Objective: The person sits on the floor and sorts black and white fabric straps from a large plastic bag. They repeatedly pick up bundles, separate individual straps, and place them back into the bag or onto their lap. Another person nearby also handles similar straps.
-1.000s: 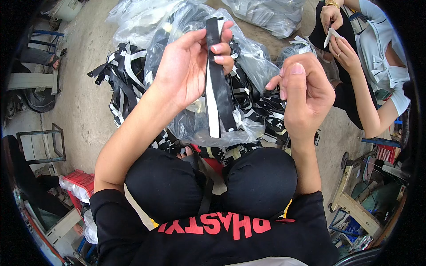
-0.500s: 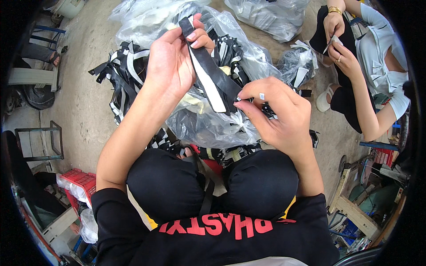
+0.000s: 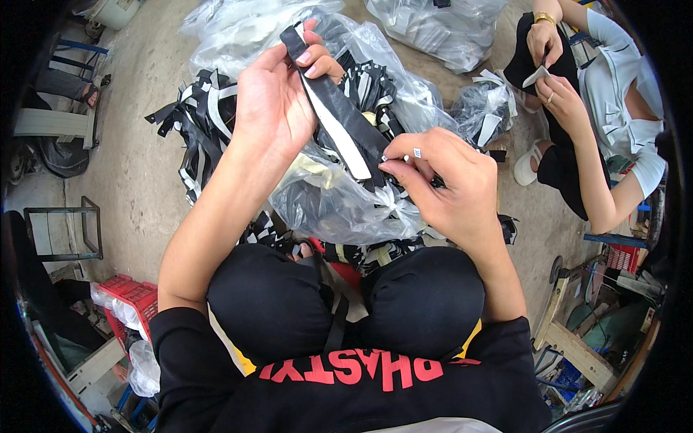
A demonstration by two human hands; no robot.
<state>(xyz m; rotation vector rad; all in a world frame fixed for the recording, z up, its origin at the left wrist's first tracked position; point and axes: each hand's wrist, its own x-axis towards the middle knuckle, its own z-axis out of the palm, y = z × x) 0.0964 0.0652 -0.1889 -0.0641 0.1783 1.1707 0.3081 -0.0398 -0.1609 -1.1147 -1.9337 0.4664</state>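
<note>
My left hand (image 3: 274,108) is closed around the top end of a black strap (image 3: 334,97), which slants down to the right. A white strip (image 3: 348,150) lies along the strap, its lower end hanging free. At the strap's lower end, my right hand (image 3: 458,180) is closed in a pinch, thumb and index fingertip on a tiny pale label (image 3: 384,159). Another small label (image 3: 417,153) is stuck to my right index finger. Whether the right fingertips also grip the strap I cannot tell. Below the hands lies a clear plastic bag (image 3: 325,209) with dark pieces inside.
Bundles of black and white straps (image 3: 204,123) lie beyond my left forearm. More plastic bags (image 3: 440,32) sit on the concrete floor farther off. At the right, a co-worker's hands (image 3: 556,86) hold a pale piece. A red crate (image 3: 133,296) stands at the left.
Both my hands and the strap have shifted slightly left, the grips unchanged. The co-worker's hands have moved a little, and the pale piece in them shows more broadly.
</note>
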